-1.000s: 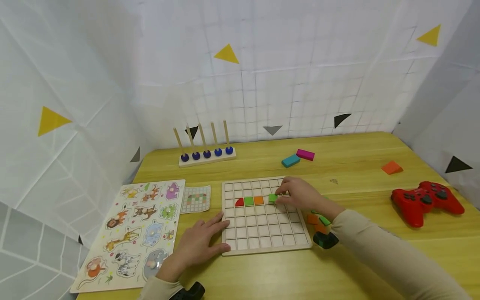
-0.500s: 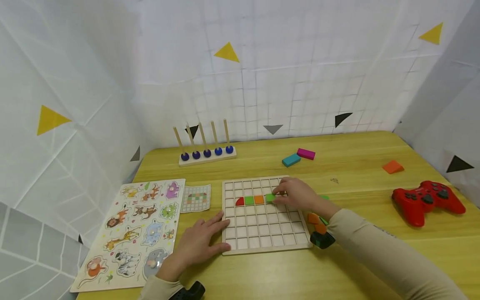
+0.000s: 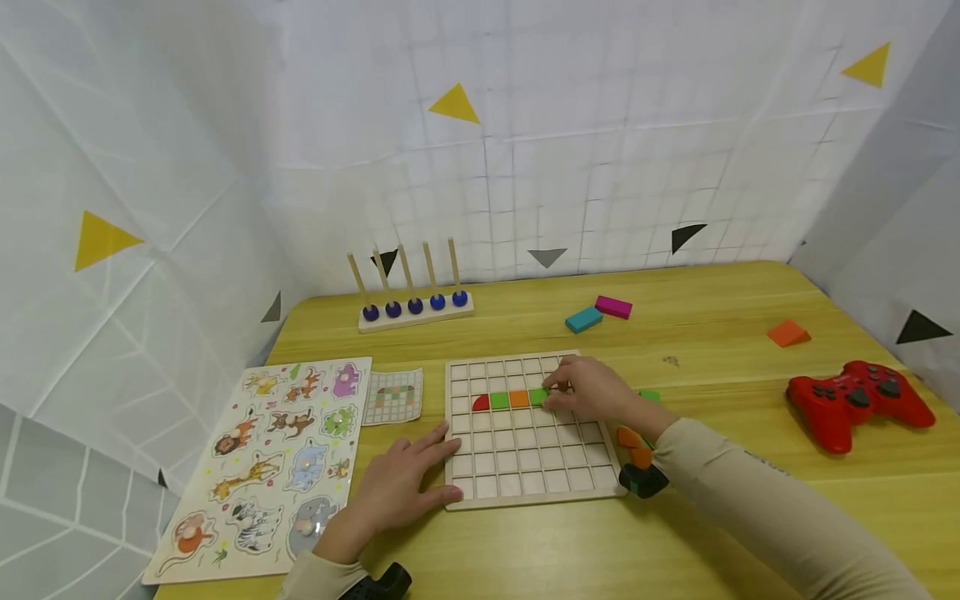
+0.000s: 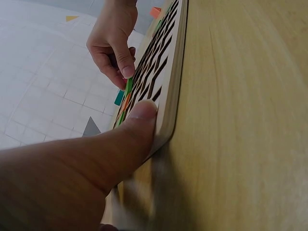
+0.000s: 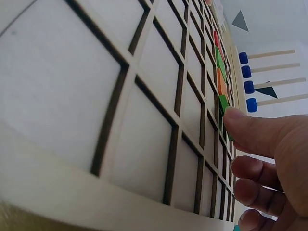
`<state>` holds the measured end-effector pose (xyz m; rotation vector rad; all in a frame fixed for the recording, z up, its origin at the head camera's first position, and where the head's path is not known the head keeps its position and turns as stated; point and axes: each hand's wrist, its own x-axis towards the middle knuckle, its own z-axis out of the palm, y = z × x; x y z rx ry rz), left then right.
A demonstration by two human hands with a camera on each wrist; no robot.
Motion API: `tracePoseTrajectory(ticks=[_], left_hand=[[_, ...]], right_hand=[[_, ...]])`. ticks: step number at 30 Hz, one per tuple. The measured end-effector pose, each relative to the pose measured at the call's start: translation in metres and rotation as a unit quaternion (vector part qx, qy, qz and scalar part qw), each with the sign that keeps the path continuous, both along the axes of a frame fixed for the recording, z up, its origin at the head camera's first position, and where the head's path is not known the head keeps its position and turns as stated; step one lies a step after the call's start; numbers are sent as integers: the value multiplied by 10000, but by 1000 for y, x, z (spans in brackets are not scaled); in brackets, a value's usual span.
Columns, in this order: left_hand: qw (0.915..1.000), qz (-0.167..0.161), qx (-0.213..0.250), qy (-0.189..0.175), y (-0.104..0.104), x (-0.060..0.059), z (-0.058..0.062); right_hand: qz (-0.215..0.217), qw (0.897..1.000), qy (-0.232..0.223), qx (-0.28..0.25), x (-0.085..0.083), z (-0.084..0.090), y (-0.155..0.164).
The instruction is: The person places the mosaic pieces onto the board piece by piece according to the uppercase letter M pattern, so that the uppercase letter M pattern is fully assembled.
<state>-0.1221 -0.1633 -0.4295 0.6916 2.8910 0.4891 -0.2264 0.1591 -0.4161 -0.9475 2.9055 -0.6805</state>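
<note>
A wooden grid board (image 3: 536,502) lies flat on the table, with a row of tiles in its cells: a red rounded tile (image 3: 482,403), a green square tile (image 3: 499,402) and an orange square tile (image 3: 519,399). Right of the orange one, my right hand (image 3: 596,392) pinches another green square tile (image 3: 537,397) between thumb and fingers at the board surface. Whether that tile sits fully in its cell cannot be seen. My left hand (image 3: 397,483) rests at the board's left edge with fingers spread; its thumb (image 4: 143,113) presses on the rim.
Loose orange tiles (image 3: 637,450) lie by the right wrist. A pattern card (image 3: 393,397) and an animal puzzle (image 3: 258,475) are at left. Behind stand a peg stand (image 3: 416,315) and teal (image 3: 583,320) and magenta (image 3: 614,307) blocks. A red game controller (image 3: 858,404) is at right.
My right hand has moved slightly left with the green tile, bringing it up beside the orange tile. The left hand has stayed at the board's edge.
</note>
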Motion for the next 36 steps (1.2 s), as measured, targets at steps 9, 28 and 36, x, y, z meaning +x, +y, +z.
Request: tracePoseTrajectory(ticks=[9, 28, 36], left_hand=[[10000, 0, 13, 67, 0, 0, 0], [10000, -39, 9, -4, 1, 1, 3], [9999, -12, 104, 29, 1, 2, 2]], right_hand=[[-30, 10000, 64, -26, 0, -2, 0], [-966, 9949, -155, -247, -1, 30, 58], [-426, 9984, -281, 244, 13, 20, 114]])
